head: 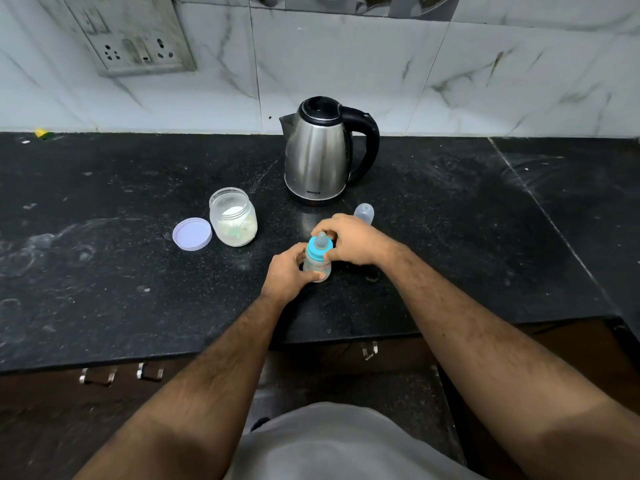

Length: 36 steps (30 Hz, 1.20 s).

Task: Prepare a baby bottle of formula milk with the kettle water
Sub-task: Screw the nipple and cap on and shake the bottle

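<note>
Clear plastic bottle (317, 266) w/ matt teal ring under fingers (323, 233); beyond them brushed-steel kettle (317, 150), glossy blk handle; speckled stone tabletop (104, 254), dusty.

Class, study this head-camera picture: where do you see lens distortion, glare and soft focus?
Head view: wide-angle lens bows the countertop edge and stretches the forearms; soft reflections streak the steel kettle; the wall socket at the top corner looks smeared; the baby bottle at centre stays fairly sharp.
</note>
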Available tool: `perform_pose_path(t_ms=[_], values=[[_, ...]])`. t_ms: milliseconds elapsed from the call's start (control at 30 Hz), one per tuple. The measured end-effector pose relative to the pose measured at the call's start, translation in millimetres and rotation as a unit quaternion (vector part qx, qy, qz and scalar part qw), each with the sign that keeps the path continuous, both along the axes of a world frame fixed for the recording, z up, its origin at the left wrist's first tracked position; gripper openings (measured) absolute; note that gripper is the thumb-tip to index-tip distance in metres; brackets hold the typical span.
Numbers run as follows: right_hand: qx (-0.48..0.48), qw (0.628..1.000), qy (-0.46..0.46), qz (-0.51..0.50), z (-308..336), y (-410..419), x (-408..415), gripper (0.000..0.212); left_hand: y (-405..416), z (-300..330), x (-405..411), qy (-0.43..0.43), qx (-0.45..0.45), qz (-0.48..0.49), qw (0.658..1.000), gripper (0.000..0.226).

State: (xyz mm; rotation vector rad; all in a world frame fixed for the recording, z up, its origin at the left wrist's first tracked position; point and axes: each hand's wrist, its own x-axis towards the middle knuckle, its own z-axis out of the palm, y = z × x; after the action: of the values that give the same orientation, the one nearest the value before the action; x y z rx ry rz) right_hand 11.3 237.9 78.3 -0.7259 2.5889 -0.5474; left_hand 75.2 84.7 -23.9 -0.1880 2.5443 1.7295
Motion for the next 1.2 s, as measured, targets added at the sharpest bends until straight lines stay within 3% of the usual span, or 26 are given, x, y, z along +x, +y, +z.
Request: perform_pose_path(t_ms=[100, 233, 400, 533, 633, 800, 933, 1033, 1200], values=[[0.004, 0.998, 0.035, -0.043, -1, -1, 7, 0.034, 0, 1, 0, -0.004, 0.002, -0.002, 1.0, 0.056], [0.079, 0.991, 0.099, -0.05, 4, -1, 12, 0.046, -1, 2, 0, -0.01, -0.003, -0.004, 1.0, 0.056], [0.057, 0.998, 0.009, 0.025, 10, 1, 5, 0.075, 0, 4, 1, -0.006, -0.004, -0.003, 1.0, 0.058], [0.003, 1.0, -0.003, 0.025, -1, 1, -2, 0.042, 0, 4, 0, -0.008, -0.012, -0.003, 1.0, 0.06], [-0.01, 0.999, 0.041, -0.023, -10, 0, 4, 0.035, -1, 1, 0, -0.006, -0.017, -0.003, 1.0, 0.058], [0.075, 0.987, 0.131, -0.058, -10, -5, 14, 0.061, -1, 3, 1, -0.002, -0.026, -0.002, 1.0, 0.054], [0.051, 0.998, 0.03, 0.01, 1, 2, 1, 0.079, -2, 2, 0, 0.002, -0.023, -0.005, 1.0, 0.058], [0.016, 0.999, -0.016, 0.038, -4, 2, -6, 0.06, -2, 1, -1, 0.0, -0.026, -0.007, 1.0, 0.061], [-0.011, 0.999, 0.036, -0.008, -15, 1, 1, 0.034, -2, -1, -1, -0.002, -0.033, -0.003, 0.999, 0.059]])
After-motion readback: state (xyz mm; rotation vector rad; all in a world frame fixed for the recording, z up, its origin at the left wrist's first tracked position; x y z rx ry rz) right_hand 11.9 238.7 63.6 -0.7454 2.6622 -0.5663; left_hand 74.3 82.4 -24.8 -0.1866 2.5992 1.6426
